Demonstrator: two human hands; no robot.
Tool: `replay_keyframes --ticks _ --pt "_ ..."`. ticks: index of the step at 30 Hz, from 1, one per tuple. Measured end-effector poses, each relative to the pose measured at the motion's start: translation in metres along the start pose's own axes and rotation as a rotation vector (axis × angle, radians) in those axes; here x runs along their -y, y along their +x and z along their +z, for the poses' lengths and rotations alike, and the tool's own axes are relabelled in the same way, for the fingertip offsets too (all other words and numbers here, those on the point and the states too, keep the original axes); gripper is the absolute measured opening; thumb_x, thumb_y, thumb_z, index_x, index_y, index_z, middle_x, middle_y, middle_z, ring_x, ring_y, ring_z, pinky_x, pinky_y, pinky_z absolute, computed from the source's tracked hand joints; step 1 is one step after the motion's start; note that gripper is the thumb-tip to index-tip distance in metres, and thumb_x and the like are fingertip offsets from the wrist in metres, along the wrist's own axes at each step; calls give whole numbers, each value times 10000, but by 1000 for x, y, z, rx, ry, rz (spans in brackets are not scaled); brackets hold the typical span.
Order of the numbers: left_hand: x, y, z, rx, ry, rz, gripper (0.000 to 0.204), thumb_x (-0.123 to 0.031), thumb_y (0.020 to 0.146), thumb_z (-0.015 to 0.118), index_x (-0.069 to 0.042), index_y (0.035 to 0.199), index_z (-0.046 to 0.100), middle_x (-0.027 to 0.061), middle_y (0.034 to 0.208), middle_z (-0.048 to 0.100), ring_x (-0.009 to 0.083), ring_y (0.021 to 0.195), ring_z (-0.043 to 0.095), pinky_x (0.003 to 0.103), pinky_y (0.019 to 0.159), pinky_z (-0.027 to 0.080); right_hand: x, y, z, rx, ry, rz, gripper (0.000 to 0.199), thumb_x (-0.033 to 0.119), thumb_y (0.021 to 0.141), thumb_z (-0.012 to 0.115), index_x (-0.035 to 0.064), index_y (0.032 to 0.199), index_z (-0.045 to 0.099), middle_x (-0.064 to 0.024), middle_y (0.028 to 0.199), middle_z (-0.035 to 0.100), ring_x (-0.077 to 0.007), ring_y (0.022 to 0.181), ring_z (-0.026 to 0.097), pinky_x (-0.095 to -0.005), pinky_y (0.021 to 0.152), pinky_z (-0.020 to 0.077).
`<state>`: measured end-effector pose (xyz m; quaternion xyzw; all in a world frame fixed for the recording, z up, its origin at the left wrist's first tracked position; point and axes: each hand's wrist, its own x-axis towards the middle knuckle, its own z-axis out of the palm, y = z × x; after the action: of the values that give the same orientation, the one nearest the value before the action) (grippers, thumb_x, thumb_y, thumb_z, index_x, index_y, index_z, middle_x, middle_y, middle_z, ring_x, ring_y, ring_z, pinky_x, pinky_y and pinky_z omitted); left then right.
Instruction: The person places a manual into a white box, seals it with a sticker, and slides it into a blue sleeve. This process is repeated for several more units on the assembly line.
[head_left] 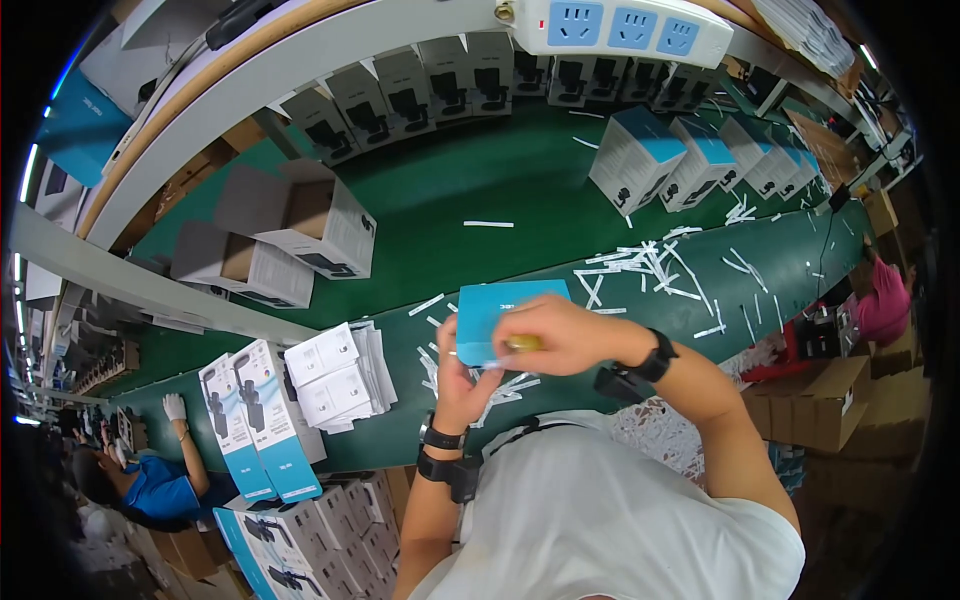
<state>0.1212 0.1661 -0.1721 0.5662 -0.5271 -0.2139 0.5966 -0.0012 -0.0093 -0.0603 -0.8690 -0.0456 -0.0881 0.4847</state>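
A box with a blue face [485, 305] is in front of me, above the green table. My left hand [462, 385] grips its left edge, the thumb toward the lower corner. My right hand [560, 332] is closed over the lower right of that face, smeared by motion. A small yellow object [524, 343] shows in its fist; blur hides what kind it is. White paper strips [510, 385] lie on the table beneath and around both hands.
Left of my hands are stacked white leaflets [330, 375] and tall printed boxes [262, 400]. Open cartons [320, 225] stand farther back. Blue-topped boxes [640, 160] are at right, near a pile of strips [655, 262]. A power strip [630, 28] hangs above. Another person [165, 485] works at far left.
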Motion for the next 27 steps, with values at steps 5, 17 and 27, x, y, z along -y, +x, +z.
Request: replay_keyframes --ticks 5,17,27 --pt "-18 16 1 -227 -288 33 798 31 768 746 -83 1471 386 182 1616 250 343 1498 255 473 1216 207 -3 -87 -74 -255 209 183 314 221 799 822 54 1016 668 -43 783 641 -193 647 587 -327 606 475" --pt "21 -7 -30 -22 -77 -57 423 23 723 845 -89 1119 749 150 1488 460 392 1462 347 488 1199 322 -49 -87 81 -728 -373 191 417 211 764 845 166 1165 741 -35 962 624 -132 673 643 -263 542 500" --pt "3 0 -45 169 807 286 622 -248 733 843 -168 1317 644 108 1528 453 382 1418 396 526 1106 394 -59 -89 77 -557 -624 50 504 48 706 781 149 1195 715 -98 1235 654 -145 617 618 -271 550 525"
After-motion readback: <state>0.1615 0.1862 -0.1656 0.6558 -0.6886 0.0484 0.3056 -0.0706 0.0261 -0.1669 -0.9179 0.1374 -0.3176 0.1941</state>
